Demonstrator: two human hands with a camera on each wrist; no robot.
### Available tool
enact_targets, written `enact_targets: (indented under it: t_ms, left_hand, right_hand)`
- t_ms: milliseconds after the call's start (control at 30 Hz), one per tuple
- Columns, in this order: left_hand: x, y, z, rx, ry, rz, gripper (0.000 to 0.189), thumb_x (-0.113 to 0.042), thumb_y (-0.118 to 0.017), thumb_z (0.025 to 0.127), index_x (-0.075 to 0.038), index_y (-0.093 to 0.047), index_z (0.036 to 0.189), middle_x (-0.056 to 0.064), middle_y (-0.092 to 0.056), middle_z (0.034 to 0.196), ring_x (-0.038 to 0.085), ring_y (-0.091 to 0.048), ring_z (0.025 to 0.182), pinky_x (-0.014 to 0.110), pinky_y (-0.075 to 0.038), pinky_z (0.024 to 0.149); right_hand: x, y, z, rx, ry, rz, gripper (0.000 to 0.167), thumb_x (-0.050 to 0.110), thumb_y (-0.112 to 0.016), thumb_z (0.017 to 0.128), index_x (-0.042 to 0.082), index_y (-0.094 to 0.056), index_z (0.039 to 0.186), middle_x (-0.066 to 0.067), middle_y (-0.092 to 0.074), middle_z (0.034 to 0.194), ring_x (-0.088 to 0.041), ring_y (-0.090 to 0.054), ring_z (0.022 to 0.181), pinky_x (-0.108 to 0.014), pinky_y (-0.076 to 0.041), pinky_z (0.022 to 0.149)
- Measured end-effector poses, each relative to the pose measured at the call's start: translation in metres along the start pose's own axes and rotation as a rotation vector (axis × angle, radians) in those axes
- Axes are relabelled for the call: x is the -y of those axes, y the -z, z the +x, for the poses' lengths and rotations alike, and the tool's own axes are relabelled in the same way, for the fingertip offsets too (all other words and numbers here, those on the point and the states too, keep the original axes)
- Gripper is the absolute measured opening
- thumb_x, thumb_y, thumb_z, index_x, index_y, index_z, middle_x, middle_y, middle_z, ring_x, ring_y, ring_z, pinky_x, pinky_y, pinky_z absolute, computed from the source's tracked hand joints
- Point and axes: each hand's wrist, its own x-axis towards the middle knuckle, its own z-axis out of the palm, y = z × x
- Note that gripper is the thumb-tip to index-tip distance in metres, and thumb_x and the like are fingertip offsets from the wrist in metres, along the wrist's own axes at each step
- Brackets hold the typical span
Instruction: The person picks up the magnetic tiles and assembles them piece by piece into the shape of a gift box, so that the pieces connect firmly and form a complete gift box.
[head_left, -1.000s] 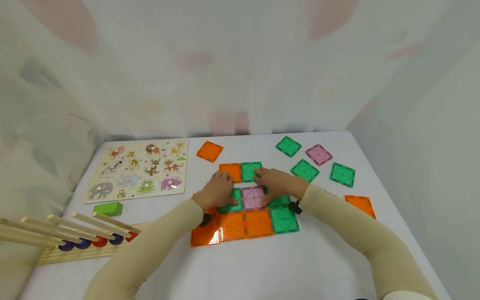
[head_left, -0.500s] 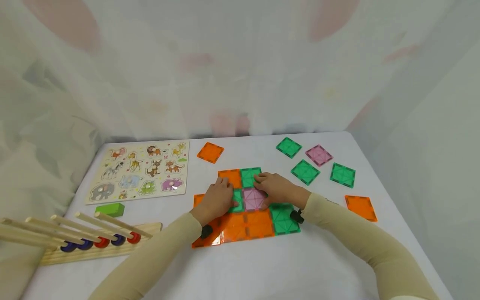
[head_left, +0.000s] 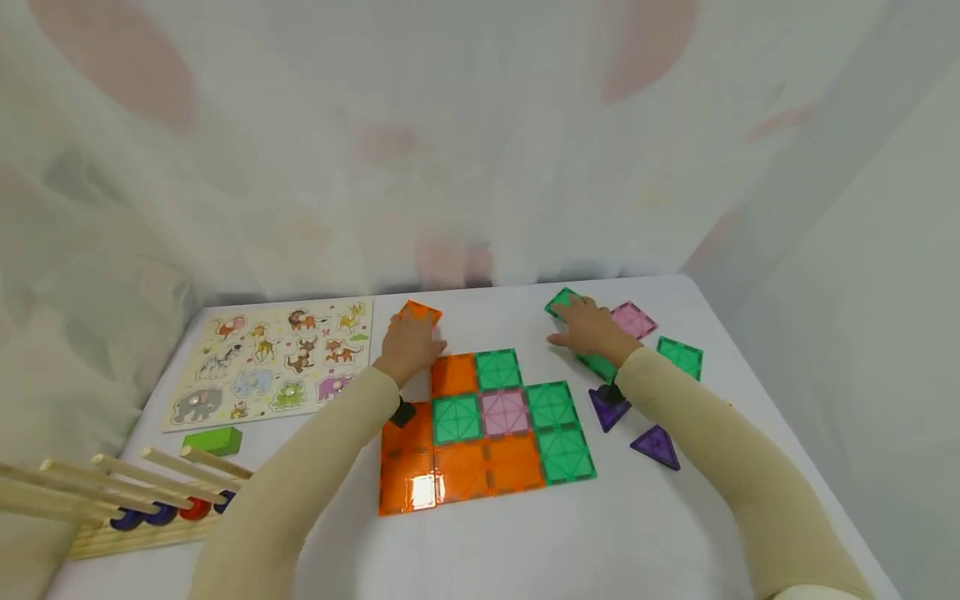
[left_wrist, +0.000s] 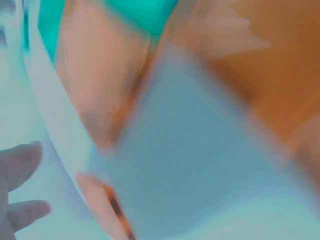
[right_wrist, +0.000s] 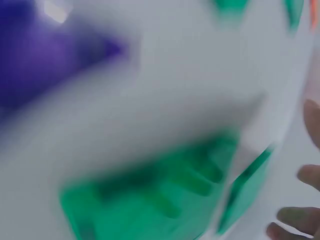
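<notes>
A joined patch of orange, green and pink magnetic tiles (head_left: pixel 504 412) lies flat mid-table. Beyond its far left corner my left hand (head_left: pixel 408 343) reaches over a loose orange tile (head_left: pixel 424 312), fingertips overlapping it in the head view. Loosely extended fingers (left_wrist: pixel 20 166) show at the left of the blurred left wrist view. My right hand (head_left: pixel 591 327), fingers spread, is over a loose green tile (head_left: pixel 559 300) at the back right. Another green tile (head_left: pixel 597 365) is partly hidden under that hand. In the right wrist view its fingertips (right_wrist: pixel 300 216) hold nothing.
Right of the patch lie two purple triangle tiles (head_left: pixel 657 447), a pink tile (head_left: pixel 633 319) and a green tile (head_left: pixel 680 357). An animal puzzle board (head_left: pixel 277 367), a green block (head_left: pixel 213 441) and a wooden peg stacker (head_left: pixel 142 533) stand on the left.
Both hands have left the patch: the left went up-left to the loose orange tile, the right up-right to the loose green tiles. The whole patch and two purple triangles are now uncovered.
</notes>
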Motion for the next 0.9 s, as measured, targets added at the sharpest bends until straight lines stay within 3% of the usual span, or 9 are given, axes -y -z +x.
enact_targets:
  t_ms: [100, 233, 433, 500, 567, 633, 700, 800, 900]
  left_hand:
    - [0.016, 0.006, 0.018, -0.041, 0.096, -0.036, 0.066, -0.039, -0.061, 0.092, -0.002, -0.041, 0.143, 0.035, -0.042, 0.134, 0.05, -0.043, 0.119, 0.056, -0.05, 0.09]
    - [0.028, 0.008, 0.031, -0.057, 0.137, -0.02, 0.058, -0.037, -0.065, 0.089, 0.002, -0.053, 0.131, 0.031, -0.054, 0.121, 0.045, -0.051, 0.108, 0.053, -0.051, 0.087]
    - [0.042, 0.001, 0.04, -0.095, 0.081, -0.018, 0.04, -0.027, -0.063, 0.087, 0.005, -0.063, 0.112, 0.027, -0.06, 0.107, 0.042, -0.052, 0.1, 0.051, -0.048, 0.085]
    - [0.04, 0.0, 0.039, -0.135, 0.057, -0.046, 0.04, -0.03, -0.065, 0.087, 0.003, -0.064, 0.11, 0.026, -0.06, 0.107, 0.043, -0.05, 0.1, 0.053, -0.047, 0.084]
    - [0.032, 0.003, 0.03, -0.173, 0.013, -0.073, 0.042, -0.031, -0.067, 0.085, 0.001, -0.066, 0.112, 0.025, -0.059, 0.111, 0.043, -0.049, 0.102, 0.054, -0.048, 0.084]
    - [0.019, 0.009, 0.011, -0.198, -0.071, -0.075, 0.041, -0.034, -0.07, 0.085, -0.001, -0.068, 0.11, 0.024, -0.059, 0.113, 0.044, -0.048, 0.103, 0.054, -0.05, 0.082]
    - [0.005, 0.015, -0.018, -0.202, -0.198, -0.052, 0.038, -0.032, -0.072, 0.083, -0.004, -0.069, 0.109, 0.023, -0.06, 0.115, 0.043, -0.049, 0.103, 0.053, -0.051, 0.084]
    - [-0.015, 0.016, -0.081, -0.162, -0.423, -0.019, 0.028, -0.03, -0.074, 0.08, -0.007, -0.073, 0.097, 0.018, -0.063, 0.112, 0.036, -0.051, 0.102, 0.046, -0.05, 0.086]
    - [-0.023, 0.0, -0.15, -0.049, -0.594, -0.023, 0.028, -0.033, -0.073, 0.08, -0.014, -0.074, 0.1, 0.011, -0.061, 0.121, 0.028, -0.05, 0.108, 0.04, -0.051, 0.088]
  right_hand:
    - [-0.018, -0.001, 0.019, 0.059, -0.116, 0.018, 0.076, 0.049, -0.055, 0.094, 0.011, -0.024, 0.153, -0.028, -0.021, 0.154, -0.049, -0.022, 0.14, -0.072, -0.026, 0.105]
    - [-0.026, -0.01, 0.039, 0.048, -0.124, 0.044, 0.072, 0.049, -0.053, 0.095, 0.013, -0.027, 0.152, -0.027, -0.033, 0.15, -0.047, -0.033, 0.136, -0.068, -0.032, 0.103]
    - [-0.027, -0.011, 0.049, -0.047, -0.113, 0.054, 0.068, 0.047, -0.055, 0.094, 0.009, -0.035, 0.148, -0.028, -0.049, 0.137, -0.049, -0.044, 0.126, -0.061, -0.039, 0.103]
    - [-0.029, -0.006, 0.043, -0.123, -0.072, 0.06, 0.07, 0.046, -0.06, 0.091, 0.007, -0.04, 0.145, -0.026, -0.053, 0.134, -0.049, -0.046, 0.123, -0.059, -0.039, 0.103]
    - [-0.024, -0.002, 0.03, -0.217, 0.02, 0.08, 0.07, 0.046, -0.065, 0.087, 0.005, -0.046, 0.141, -0.024, -0.056, 0.132, -0.047, -0.048, 0.121, -0.058, -0.039, 0.103]
    - [-0.01, 0.001, 0.006, -0.291, 0.161, 0.085, 0.07, 0.045, -0.069, 0.084, 0.006, -0.05, 0.138, -0.021, -0.057, 0.133, -0.043, -0.049, 0.12, -0.056, -0.04, 0.103]
    - [0.011, 0.0, -0.025, -0.362, 0.356, 0.059, 0.067, 0.045, -0.073, 0.081, 0.007, -0.056, 0.134, -0.018, -0.057, 0.132, -0.038, -0.05, 0.119, -0.053, -0.043, 0.101]
    - [0.045, -0.011, -0.079, -0.47, 0.66, -0.042, 0.061, 0.046, -0.078, 0.076, 0.011, -0.065, 0.124, -0.014, -0.059, 0.128, -0.032, -0.052, 0.114, -0.046, -0.048, 0.096]
    - [0.071, -0.03, -0.129, -0.548, 0.899, -0.119, 0.057, 0.05, -0.077, 0.073, 0.014, -0.068, 0.116, -0.01, -0.061, 0.124, -0.027, -0.054, 0.11, -0.039, -0.05, 0.093]
